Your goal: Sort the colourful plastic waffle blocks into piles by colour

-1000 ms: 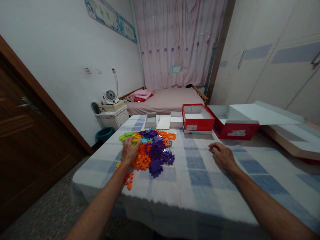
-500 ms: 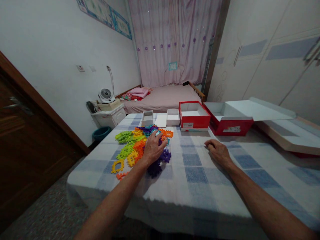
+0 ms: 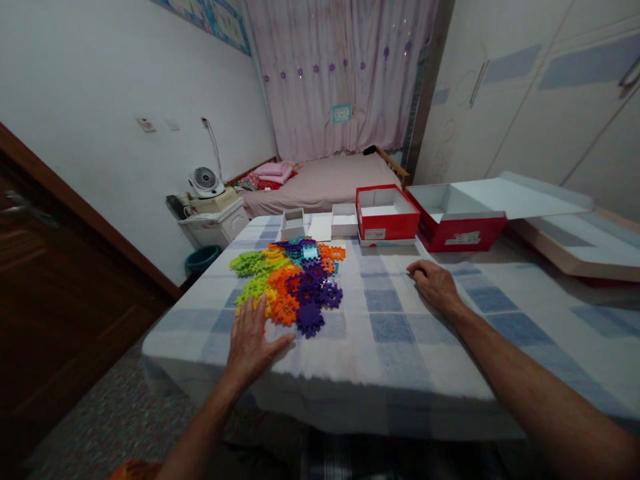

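Note:
A heap of plastic interlocking building pieces with notched edges lies on the table, with green pieces [image 3: 246,263] at the left, orange pieces [image 3: 284,309] in the middle and purple pieces [image 3: 310,320] at the right. A few teal ones [image 3: 310,253] show at the back. My left hand [image 3: 253,343] is at the near left edge of the heap, fingers stretched out and thumb apart. Its fingertips cover some yellow and orange pieces; I see nothing gripped. To the right of the heap, my right hand [image 3: 435,287] rests on the cloth, fingers curled in, nothing visible in them.
Two small white boxes [image 3: 293,225] stand behind the heap, a white card [image 3: 320,228] between them. Further right are an open red box [image 3: 387,223], a second red box [image 3: 463,233] with its lid raised, and a large lid [image 3: 585,250]. A checked tablecloth [image 3: 390,360] covers the table.
My left hand has moved from the top of the heap toward me and left, onto its near edge. My right hand stays in place. The view has tilted down slightly.

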`<action>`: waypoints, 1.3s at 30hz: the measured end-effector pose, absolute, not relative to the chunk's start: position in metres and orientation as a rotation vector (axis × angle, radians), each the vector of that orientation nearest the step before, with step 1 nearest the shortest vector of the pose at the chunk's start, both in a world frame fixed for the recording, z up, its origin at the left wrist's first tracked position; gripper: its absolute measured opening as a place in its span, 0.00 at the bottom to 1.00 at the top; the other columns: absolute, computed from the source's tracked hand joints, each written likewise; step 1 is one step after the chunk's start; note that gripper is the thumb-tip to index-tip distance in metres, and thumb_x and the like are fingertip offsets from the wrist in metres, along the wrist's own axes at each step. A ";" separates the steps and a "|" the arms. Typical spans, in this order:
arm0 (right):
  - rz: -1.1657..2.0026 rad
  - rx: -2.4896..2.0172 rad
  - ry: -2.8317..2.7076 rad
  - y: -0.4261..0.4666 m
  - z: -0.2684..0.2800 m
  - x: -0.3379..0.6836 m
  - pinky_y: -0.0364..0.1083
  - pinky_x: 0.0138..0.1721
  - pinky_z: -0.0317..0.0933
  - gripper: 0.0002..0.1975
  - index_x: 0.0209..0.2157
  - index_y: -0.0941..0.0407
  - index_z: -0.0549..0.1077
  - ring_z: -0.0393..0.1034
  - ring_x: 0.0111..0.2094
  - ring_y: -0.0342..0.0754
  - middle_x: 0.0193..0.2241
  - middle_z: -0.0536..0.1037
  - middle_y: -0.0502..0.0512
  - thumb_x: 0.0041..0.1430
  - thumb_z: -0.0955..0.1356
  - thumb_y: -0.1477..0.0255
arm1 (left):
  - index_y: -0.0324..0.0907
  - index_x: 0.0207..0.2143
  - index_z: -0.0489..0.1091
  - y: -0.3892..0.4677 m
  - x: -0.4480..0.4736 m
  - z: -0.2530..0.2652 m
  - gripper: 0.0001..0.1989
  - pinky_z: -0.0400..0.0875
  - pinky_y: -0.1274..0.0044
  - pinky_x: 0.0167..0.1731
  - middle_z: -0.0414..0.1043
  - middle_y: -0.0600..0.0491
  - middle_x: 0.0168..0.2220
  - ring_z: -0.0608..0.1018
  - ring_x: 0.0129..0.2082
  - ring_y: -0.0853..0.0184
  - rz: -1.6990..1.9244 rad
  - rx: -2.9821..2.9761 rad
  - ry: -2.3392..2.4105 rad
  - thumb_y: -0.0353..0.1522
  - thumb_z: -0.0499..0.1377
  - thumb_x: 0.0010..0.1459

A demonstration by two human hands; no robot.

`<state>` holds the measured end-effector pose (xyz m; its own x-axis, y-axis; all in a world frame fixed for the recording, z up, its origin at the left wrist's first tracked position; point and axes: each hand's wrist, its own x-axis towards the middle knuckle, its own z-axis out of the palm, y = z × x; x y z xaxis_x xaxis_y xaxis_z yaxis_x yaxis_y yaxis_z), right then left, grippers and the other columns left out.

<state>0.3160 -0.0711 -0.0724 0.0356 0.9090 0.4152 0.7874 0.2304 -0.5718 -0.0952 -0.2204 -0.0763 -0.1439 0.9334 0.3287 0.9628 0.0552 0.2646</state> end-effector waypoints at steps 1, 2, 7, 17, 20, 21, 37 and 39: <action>0.212 -1.572 -1.765 -0.071 -0.072 0.316 0.46 0.40 0.59 0.13 0.32 0.57 0.75 0.70 0.35 0.48 0.32 0.78 0.55 0.52 0.60 0.72 | 0.39 0.65 0.48 -0.215 -0.086 -0.075 0.48 0.48 0.54 0.61 0.44 0.36 0.67 0.48 0.66 0.47 -0.678 -2.033 -2.219 0.51 0.61 0.47; 0.217 -1.567 -1.764 -0.072 -0.072 0.316 0.46 0.40 0.59 0.13 0.32 0.57 0.75 0.70 0.34 0.48 0.32 0.78 0.54 0.52 0.60 0.72 | 0.39 0.65 0.48 -0.209 -0.077 -0.073 0.49 0.47 0.54 0.61 0.43 0.36 0.67 0.48 0.66 0.47 -0.701 -2.055 -2.208 0.51 0.61 0.46; 0.211 -1.558 -1.763 -0.072 -0.072 0.316 0.45 0.40 0.59 0.13 0.31 0.56 0.75 0.70 0.34 0.47 0.32 0.78 0.54 0.51 0.59 0.72 | 0.43 0.64 0.49 -0.196 -0.038 -0.065 0.50 0.43 0.52 0.61 0.38 0.37 0.68 0.44 0.67 0.47 -0.744 -2.139 -2.179 0.51 0.64 0.44; 0.246 -1.557 -1.774 -0.071 -0.072 0.316 0.46 0.41 0.59 0.13 0.31 0.56 0.73 0.70 0.35 0.48 0.32 0.77 0.54 0.52 0.59 0.72 | 0.41 0.63 0.53 -0.183 0.035 -0.054 0.44 0.40 0.54 0.63 0.39 0.39 0.68 0.43 0.67 0.48 -0.645 -2.316 -2.168 0.44 0.64 0.47; 0.227 -1.559 -1.774 -0.073 -0.071 0.315 0.46 0.41 0.59 0.13 0.31 0.56 0.73 0.69 0.35 0.48 0.32 0.77 0.54 0.52 0.59 0.72 | 0.42 0.64 0.52 -0.181 0.057 -0.050 0.45 0.41 0.54 0.63 0.37 0.41 0.68 0.42 0.67 0.48 -0.646 -2.433 -2.061 0.46 0.64 0.46; 0.225 -1.561 -1.776 -0.073 -0.070 0.315 0.46 0.41 0.59 0.13 0.31 0.56 0.73 0.70 0.35 0.48 0.32 0.77 0.55 0.52 0.59 0.72 | 0.42 0.64 0.53 -0.181 0.062 -0.047 0.45 0.43 0.54 0.62 0.37 0.41 0.69 0.43 0.67 0.47 -0.639 -2.482 -2.001 0.47 0.64 0.46; 0.312 -1.581 -1.796 -0.078 -0.066 0.315 0.46 0.41 0.60 0.13 0.31 0.55 0.72 0.70 0.36 0.48 0.33 0.76 0.53 0.53 0.58 0.69 | 0.38 0.44 0.71 0.019 -0.092 -0.010 0.26 0.65 0.69 0.48 0.74 0.41 0.44 0.74 0.47 0.55 -0.385 -2.181 -2.207 0.48 0.45 0.61; 0.338 -1.591 -1.788 -0.078 -0.065 0.314 0.46 0.41 0.60 0.13 0.31 0.55 0.72 0.70 0.36 0.49 0.33 0.76 0.53 0.53 0.58 0.69 | 0.40 0.48 0.70 0.023 -0.094 -0.014 0.27 0.64 0.70 0.49 0.74 0.43 0.47 0.74 0.48 0.56 -0.375 -2.224 -2.209 0.49 0.46 0.60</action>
